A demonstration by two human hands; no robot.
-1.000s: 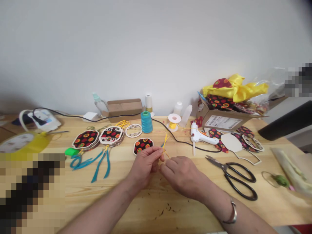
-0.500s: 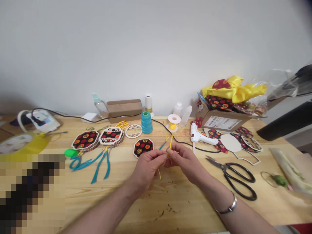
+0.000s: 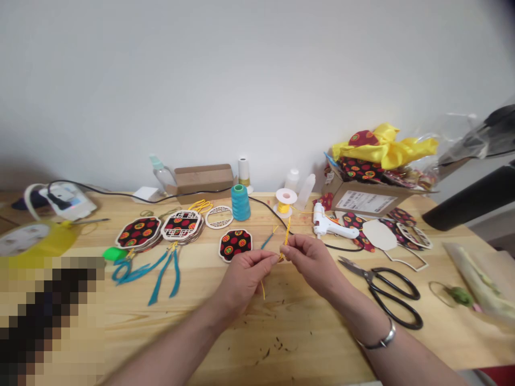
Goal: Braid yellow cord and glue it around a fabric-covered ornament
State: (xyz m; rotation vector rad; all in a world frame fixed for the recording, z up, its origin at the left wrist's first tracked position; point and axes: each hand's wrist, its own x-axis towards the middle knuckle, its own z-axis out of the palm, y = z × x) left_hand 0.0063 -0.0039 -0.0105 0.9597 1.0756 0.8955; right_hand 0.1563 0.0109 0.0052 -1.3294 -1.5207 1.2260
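Over the middle of the wooden table, my left hand (image 3: 250, 273) pinches a yellow cord (image 3: 287, 231) between thumb and forefinger. My right hand (image 3: 308, 262) pinches the same cord slightly to the right, with a strand standing up above its fingertips. One cord end hangs below my left hand. The exact crossing between the fingertips is too small to make out. Just behind my left hand lies a fabric-covered octagonal piece (image 3: 235, 245) with a pale rim. A teal tassel (image 3: 267, 240) with a yellow loop lies beyond my fingers.
Black-handled scissors (image 3: 380, 289) and a white glue gun (image 3: 336, 225) lie to the right. A teal thread cone (image 3: 240, 203) and a yellow cord spool (image 3: 286, 199) stand behind. Tasselled ornaments (image 3: 182, 225) are stacked left. A cardboard box (image 3: 364, 201) holds fabric at the back right.
My right hand has moved slightly right and away from my left fingertips, and the upright strand has shifted right with it. Both hands still pinch the cord.
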